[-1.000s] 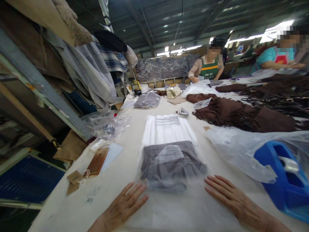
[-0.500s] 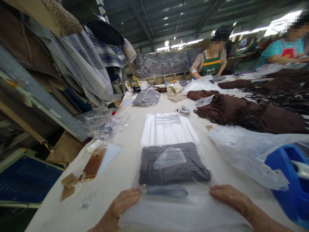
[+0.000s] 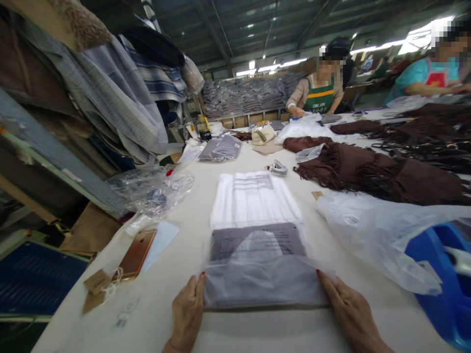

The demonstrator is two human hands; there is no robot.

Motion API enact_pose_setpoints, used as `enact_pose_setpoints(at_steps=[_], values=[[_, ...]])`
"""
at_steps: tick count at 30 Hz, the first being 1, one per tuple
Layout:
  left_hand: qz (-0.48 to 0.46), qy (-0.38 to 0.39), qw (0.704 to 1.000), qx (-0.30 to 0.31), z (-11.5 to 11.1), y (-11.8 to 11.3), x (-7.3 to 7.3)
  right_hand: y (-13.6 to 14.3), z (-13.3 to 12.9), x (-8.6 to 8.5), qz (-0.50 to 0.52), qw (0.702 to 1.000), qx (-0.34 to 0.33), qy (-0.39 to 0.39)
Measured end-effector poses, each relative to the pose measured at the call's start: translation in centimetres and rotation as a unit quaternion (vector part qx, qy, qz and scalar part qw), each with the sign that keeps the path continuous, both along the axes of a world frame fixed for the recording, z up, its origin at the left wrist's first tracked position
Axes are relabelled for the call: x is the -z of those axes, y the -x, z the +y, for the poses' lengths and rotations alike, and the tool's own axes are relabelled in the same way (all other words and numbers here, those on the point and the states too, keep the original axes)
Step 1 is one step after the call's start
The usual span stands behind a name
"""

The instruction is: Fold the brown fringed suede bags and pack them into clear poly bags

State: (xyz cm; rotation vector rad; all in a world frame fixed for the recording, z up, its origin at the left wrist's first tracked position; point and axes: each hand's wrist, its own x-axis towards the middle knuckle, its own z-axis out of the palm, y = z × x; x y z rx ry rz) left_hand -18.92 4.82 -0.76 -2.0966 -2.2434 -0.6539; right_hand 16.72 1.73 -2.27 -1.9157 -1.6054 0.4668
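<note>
In front of me a dark grey folded cloth lies inside a clear plastic bag with printed text. The bag's near part is folded up over the cloth's near half. My left hand is closed on the left edge of that fold, thumb and fingers together. At the right edge my right hand grips the bag in the same way. Just beyond the bag lies a stack of white plastic bags.
On the left lie a gold phone, brown tags with string and crumpled clear plastic. Brown fringed scarves and a blue tape dispenser partly under plastic are on the right. A co-worker stands across the table.
My hands have folded the bag's loose near end up and away from me over the grey cloth. The co-worker's hand has lifted slightly.
</note>
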Motion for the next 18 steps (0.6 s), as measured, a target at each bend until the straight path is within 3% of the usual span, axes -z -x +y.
enact_pose_setpoints(at_steps=[3,6,9,12,14,16,18], values=[[0.085,0.064,0.994,-0.018,0.4,-0.7,-0.4,0.6,-0.1,1.9,-0.15,0.988,0.028,-0.027],[0.159,0.119,0.979,-0.043,1.0,-1.8,-1.1,1.0,-0.1,2.6,-0.26,0.965,0.037,-0.006],[0.167,0.122,0.976,-0.067,1.5,-2.4,-1.3,1.4,0.3,1.8,-0.313,0.949,0.018,0.027],[0.168,0.112,0.975,-0.09,1.4,-2.1,-1.2,2.0,0.9,0.3,-0.297,0.95,0.04,0.088],[0.174,0.065,0.977,-0.104,0.8,-2.0,-1.2,2.4,1.1,-0.4,-0.282,0.951,0.047,0.115],[0.185,-0.065,0.977,-0.08,0.1,-2.5,-1.3,2.6,1.1,-0.8,-0.282,0.951,0.042,0.119],[0.205,-0.197,0.957,0.054,-0.5,-3.6,-1.4,2.7,1.1,-0.8,-0.281,0.952,0.052,0.107]])
